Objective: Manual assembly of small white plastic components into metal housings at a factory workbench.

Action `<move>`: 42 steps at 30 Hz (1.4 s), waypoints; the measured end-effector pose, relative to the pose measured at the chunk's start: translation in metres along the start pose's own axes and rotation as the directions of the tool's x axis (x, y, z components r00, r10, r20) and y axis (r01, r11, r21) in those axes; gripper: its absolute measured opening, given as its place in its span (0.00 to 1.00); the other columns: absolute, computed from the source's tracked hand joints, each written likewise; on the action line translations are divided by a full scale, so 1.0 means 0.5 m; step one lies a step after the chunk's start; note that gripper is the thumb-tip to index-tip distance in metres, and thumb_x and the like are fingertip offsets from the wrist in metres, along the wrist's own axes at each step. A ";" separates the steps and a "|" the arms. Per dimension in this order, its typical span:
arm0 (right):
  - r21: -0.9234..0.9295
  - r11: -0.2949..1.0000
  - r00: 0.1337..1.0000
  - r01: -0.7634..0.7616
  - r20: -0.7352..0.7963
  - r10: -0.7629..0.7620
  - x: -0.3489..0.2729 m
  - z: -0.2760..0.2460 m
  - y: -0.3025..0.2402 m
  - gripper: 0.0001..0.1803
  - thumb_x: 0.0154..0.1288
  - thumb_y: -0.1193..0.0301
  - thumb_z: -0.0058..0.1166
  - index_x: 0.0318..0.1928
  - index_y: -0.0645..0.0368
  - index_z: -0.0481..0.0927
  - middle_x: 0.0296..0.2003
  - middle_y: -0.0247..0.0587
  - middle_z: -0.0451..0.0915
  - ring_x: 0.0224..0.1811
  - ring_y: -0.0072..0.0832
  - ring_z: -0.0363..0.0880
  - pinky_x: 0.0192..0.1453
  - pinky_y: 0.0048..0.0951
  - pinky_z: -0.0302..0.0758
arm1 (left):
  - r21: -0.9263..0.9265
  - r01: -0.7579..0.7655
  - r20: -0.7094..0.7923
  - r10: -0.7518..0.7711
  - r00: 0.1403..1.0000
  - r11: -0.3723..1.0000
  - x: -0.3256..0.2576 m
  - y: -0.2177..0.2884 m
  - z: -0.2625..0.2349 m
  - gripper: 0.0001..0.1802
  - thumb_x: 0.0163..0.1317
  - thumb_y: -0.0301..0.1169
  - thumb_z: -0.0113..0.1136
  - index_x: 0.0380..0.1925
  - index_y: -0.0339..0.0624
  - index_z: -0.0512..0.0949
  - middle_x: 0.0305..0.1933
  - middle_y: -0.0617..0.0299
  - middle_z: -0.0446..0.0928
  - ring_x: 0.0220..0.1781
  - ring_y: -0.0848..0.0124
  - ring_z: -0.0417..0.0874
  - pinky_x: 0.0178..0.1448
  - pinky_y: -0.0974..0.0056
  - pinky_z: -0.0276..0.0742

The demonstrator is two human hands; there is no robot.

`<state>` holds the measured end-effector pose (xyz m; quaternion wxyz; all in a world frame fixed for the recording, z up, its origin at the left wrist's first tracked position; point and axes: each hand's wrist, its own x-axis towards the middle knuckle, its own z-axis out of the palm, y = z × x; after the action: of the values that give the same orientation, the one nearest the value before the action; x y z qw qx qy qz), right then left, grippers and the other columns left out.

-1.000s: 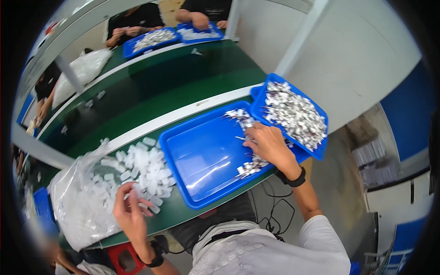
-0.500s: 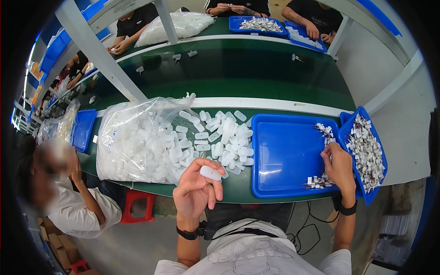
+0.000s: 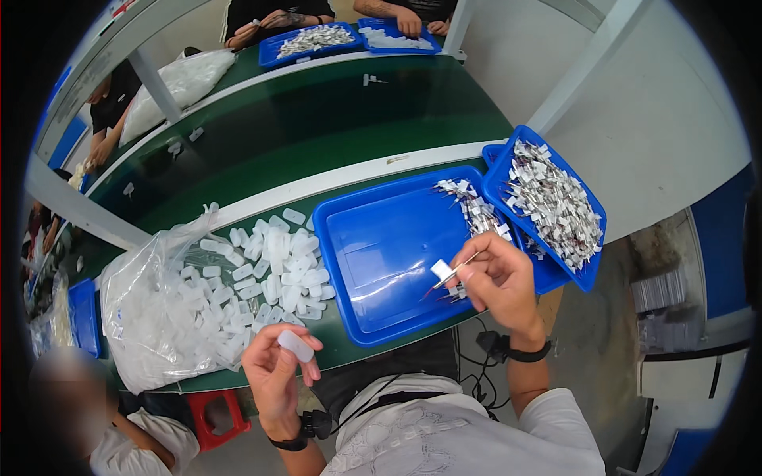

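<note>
The left hand (image 3: pixel 274 369) grasps a single white rounded piece (image 3: pixel 296 347) between thumb and fingers, held up by the table's near edge, to the left of the large blue tray (image 3: pixel 381 246). The right hand (image 3: pixel 504 282) pinches a slim component (image 3: pixel 442 270) with a white block at one end, located above the right-hand part of that tray and well apart from the piece in the left hand. Inside the tray, further white-ended components (image 3: pixel 480 214) lie along its right side. A second blue tray (image 3: pixel 497 187), set askew at the large tray's right end, is heaped with similar parts (image 3: pixel 552 206). Left of the large tray, loose white pieces (image 3: pixel 278 262) lie spread on the green work surface (image 3: pixel 332 337), beside a clear plastic bag (image 3: pixel 147 309) containing like pieces. A white rail (image 3: pixel 309 193) runs behind
</note>
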<state>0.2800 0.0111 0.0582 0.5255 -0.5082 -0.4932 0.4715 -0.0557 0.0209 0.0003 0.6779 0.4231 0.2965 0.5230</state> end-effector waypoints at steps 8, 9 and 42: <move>-0.020 0.974 0.974 0.225 0.041 -0.224 -0.024 0.095 0.055 0.08 0.70 0.78 0.63 0.46 0.66 0.79 0.34 0.41 0.90 0.25 0.10 0.78 0.29 0.16 0.72 | 0.557 -0.348 0.248 0.249 0.936 0.755 0.027 0.013 0.130 0.17 0.59 0.37 0.76 0.40 0.33 0.87 0.65 0.38 0.78 0.65 0.50 0.82 0.62 0.51 0.80; -0.016 0.964 0.962 0.266 0.063 -0.264 -0.025 0.101 0.061 0.08 0.70 0.78 0.63 0.46 0.66 0.79 0.34 0.41 0.91 0.24 0.10 0.78 0.29 0.16 0.72 | 0.568 -0.345 0.242 0.249 0.938 0.748 0.032 0.012 0.130 0.17 0.59 0.37 0.76 0.40 0.33 0.87 0.65 0.38 0.78 0.65 0.50 0.82 0.62 0.51 0.80; -0.357 0.708 0.789 0.610 0.182 -0.587 -0.034 0.138 0.026 0.10 0.53 0.79 0.74 0.38 0.58 0.91 0.22 0.31 0.84 0.19 0.20 0.78 0.24 0.21 0.70 | 0.031 -0.141 0.010 0.141 0.990 0.990 0.014 -0.017 0.070 0.16 0.68 0.30 0.72 0.48 0.28 0.85 0.47 0.46 0.82 0.39 0.68 0.86 0.29 0.73 0.80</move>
<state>0.2103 -0.0005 0.0444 0.5213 -0.4034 -0.7303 0.1791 -0.0204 0.0175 0.0096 0.6336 0.4558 0.2714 0.5631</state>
